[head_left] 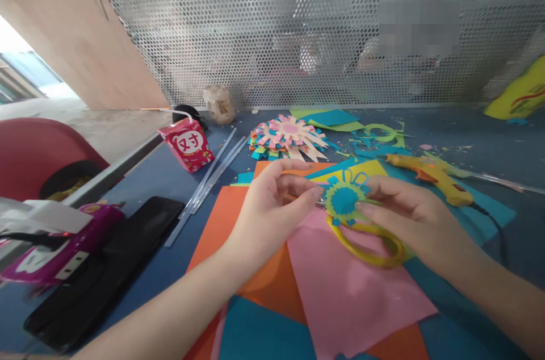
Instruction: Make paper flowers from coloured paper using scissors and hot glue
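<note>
A small paper flower (344, 201), with a blue centre and a green and blue fringed edge, is held up between my two hands. My right hand (395, 209) pinches its right side between thumb and fingers. At its left edge is my left hand (283, 195), fingers curled, thumb and fingertips close to the fringe; whether they grip it I cannot make out. Below lie yellow-handled scissors (370, 249), on pink paper (353, 303) and orange paper (264, 275). The scissor blades are mostly hidden behind my left fingers.
A yellow glue gun (434, 175) lies at the right, its cord trailing. Finished-looking paper rosettes (289, 133) are piled at the back. Clear glue sticks (208, 178), a red drink carton (187, 144), a black phone-like slab (106, 269) and a purple power strip (63, 246) occupy the left.
</note>
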Motion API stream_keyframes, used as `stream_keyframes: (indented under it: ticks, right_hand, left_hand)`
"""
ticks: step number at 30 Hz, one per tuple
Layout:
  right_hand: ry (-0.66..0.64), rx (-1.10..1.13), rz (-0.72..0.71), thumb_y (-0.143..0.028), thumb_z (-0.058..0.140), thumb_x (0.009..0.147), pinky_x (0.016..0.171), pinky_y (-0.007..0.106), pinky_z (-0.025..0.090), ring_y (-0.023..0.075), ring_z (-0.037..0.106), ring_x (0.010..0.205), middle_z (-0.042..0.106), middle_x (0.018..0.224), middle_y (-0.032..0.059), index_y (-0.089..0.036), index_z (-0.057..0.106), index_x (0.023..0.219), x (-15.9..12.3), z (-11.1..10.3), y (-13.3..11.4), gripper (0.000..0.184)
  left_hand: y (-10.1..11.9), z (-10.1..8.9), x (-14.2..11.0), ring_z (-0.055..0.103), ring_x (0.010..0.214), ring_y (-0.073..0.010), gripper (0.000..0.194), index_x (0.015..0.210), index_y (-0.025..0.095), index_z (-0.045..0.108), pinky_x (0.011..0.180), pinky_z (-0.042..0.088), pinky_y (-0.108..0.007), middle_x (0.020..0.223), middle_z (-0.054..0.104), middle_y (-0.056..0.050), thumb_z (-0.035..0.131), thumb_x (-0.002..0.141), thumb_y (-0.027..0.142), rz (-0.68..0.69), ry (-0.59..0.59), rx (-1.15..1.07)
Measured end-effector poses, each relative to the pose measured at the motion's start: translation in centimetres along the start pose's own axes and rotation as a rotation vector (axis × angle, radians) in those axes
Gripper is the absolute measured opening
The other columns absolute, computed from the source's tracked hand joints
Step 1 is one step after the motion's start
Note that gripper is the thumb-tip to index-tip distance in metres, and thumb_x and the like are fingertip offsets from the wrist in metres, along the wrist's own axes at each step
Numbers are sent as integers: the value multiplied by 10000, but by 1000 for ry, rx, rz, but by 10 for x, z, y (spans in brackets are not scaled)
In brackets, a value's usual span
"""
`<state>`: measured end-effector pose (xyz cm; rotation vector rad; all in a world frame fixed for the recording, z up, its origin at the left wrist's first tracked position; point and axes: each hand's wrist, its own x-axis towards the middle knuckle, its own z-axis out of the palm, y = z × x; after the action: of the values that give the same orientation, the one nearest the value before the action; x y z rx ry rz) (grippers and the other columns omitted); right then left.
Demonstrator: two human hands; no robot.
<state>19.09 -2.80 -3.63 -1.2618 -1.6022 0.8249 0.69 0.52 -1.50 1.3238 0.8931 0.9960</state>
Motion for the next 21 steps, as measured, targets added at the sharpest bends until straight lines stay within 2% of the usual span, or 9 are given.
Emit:
stream_keyframes:
  ticks: [2, 4, 6, 9, 11, 15, 18, 21]
  right_hand:
    - [33, -104, -70, -376, 574, 794, 595, 262, 526, 167, 592, 696, 590, 761, 9, -211, 553, 759, 1, 0, 2, 169]
    - [138, -317, -249, -339, 546, 819, 597, 294, 513, 176, 593, 692, 602, 776, 8, -224, 537, 770, 1, -1, 4, 126]
    - [226, -558, -490, -267, 523, 840, 675, 344, 483, 191, 593, 746, 617, 815, 10, -237, 550, 812, 1, -5, 4, 49]
    - [205, -872, -867, -174, 521, 840, 781, 394, 423, 214, 583, 834, 636, 894, 22, -228, 593, 949, -5, -14, 3, 142]
    - [196, -1015, -1022, -148, 546, 834, 772, 375, 420, 216, 580, 849, 647, 919, 23, -207, 605, 1007, -12, -17, 1, 192]
    - [237, -1064, -1077, -193, 584, 846, 757, 322, 406, 198, 571, 856, 659, 922, 15, -174, 641, 952, -22, -15, -3, 122]
    - [180, -1106, -1122, -241, 539, 881, 781, 354, 396, 219, 568, 858, 658, 948, 32, -149, 633, 971, -23, -15, -3, 159]
    - [146, -1164, -1162, -257, 536, 886, 742, 361, 384, 229, 564, 876, 650, 982, 47, -137, 628, 999, -22, -19, -2, 189]
  left_hand:
    - [0, 0, 0, 597, 691, -115, 286, 985, 191, 486, 611, 436, -222, 731, 616, 12, 640, 749, 244, 17, 12, 13]
    - [0, -1, 0, 598, 731, -125, 297, 998, 202, 483, 599, 427, -218, 772, 613, 3, 627, 762, 311, 0, 41, 33]
    - [-1, -3, 1, 597, 778, -145, 303, 1001, 206, 503, 600, 426, -230, 852, 612, -22, 584, 780, 396, -84, 24, 27]
    - [-3, -6, 1, 593, 721, -156, 301, 1003, 196, 541, 577, 441, -258, 854, 596, -39, 545, 782, 399, -267, -118, -118]
    - [-2, -7, 0, 565, 633, -133, 284, 992, 184, 561, 545, 448, -258, 785, 566, -23, 568, 746, 326, -339, -195, -227]
    - [3, -6, -5, 537, 645, -99, 254, 957, 185, 587, 564, 443, -222, 822, 564, -15, 602, 708, 230, -337, -189, -266]
    - [5, -6, -6, 538, 657, -94, 278, 981, 197, 571, 584, 438, -219, 799, 581, -2, 600, 705, 180, -316, -184, -245]
    - [3, -5, -5, 536, 620, -85, 313, 977, 198, 564, 558, 426, -208, 732, 581, 19, 614, 673, 144, -305, -179, -234]
